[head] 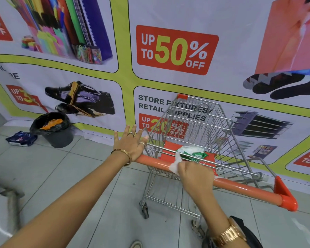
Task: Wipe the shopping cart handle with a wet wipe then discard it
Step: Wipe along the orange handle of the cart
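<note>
A metal shopping cart (195, 126) stands in front of me with an orange handle (240, 188) across its near side. My right hand (195, 176) presses a white wet wipe (175, 163) onto the middle of the handle, fingers closed over it. My left hand (131, 142) rests its palm on the handle's left end, fingers spread and holding nothing. A green and white wipes packet (193, 153) lies on the orange child seat flap inside the cart.
A dark bin (59, 138) lined with a black bag holding orange rubbish stands on the tiled floor at the left, against the banner wall. A blue wrapper (21, 138) lies beside it. A grey pipe (11, 203) runs along the left edge.
</note>
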